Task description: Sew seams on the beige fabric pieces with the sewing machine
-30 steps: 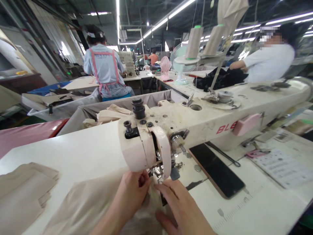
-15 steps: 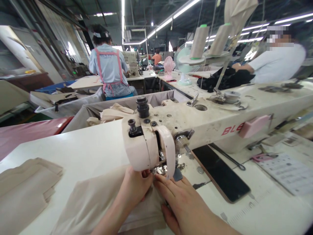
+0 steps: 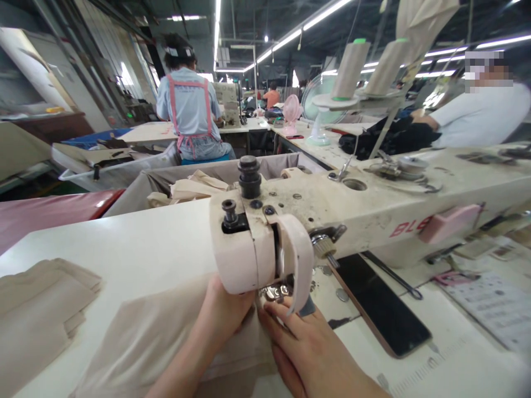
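I can make out a dark-screened phone (image 3: 385,304) lying on the white counter (image 3: 136,243), and to its right a marked sheet (image 3: 489,304) with a small pink item (image 3: 456,277) at its upper edge. Farther off, my camera picks up a pink fan (image 3: 292,110) beside a pale green fan (image 3: 318,128), black cloth (image 3: 390,135) by a person in white (image 3: 485,119), and, back towards me, a person in pink apron straps (image 3: 191,105)

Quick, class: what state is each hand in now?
Left hand: at the beige fabric; grip cannot be told.
Right hand: open, laid partly on the fabric.
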A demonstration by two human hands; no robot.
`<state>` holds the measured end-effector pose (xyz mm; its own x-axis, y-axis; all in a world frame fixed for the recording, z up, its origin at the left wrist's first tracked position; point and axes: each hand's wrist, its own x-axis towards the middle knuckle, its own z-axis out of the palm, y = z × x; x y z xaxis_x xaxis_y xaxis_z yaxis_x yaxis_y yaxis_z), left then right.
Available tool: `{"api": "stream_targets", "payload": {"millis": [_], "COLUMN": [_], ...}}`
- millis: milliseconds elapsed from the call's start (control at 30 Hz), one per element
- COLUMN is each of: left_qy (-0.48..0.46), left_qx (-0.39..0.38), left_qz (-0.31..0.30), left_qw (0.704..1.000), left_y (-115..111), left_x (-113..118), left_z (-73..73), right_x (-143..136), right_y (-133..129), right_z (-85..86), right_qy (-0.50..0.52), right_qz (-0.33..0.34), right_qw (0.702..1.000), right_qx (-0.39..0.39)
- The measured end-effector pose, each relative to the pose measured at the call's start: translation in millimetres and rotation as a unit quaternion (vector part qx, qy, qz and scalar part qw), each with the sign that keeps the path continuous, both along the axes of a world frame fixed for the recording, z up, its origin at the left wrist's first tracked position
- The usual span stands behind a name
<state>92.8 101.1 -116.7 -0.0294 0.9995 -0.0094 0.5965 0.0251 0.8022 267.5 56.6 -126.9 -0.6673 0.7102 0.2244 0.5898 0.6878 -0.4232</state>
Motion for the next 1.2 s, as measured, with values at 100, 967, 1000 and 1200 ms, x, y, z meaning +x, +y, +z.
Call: {"api": "stream_targets", "payload": {"millis": [100,967,1000,1200], "left_qy": [0.045,0.319,0.330,0.270], "left_qx": [0.057,0.275,0.266,0.267], "left_qz": [-0.003,-0.272,-0.273,-0.222], "left_qw": [0.997,0.865,0.863,0.898], "left_y": [-4,-73,-71,-54], "left_x": [-5,-17,-16,-14], "left_z": [1.0,-25.7,-27.1,-30.0], "right_x": [1,16,17,16], "right_y": [-2,-21,-18,0], "right_z": [-0.3,-4.2,-2.1,13.4], "right_qy": [0.006,-0.002,-0.008,-0.049], "right_qz": [-0.003,0.088,0.090,0.076], "right_qw": [1.000,0.996,0.996,0.995], "right_qx": [0.018,0.010,0.006,-0.036]}}
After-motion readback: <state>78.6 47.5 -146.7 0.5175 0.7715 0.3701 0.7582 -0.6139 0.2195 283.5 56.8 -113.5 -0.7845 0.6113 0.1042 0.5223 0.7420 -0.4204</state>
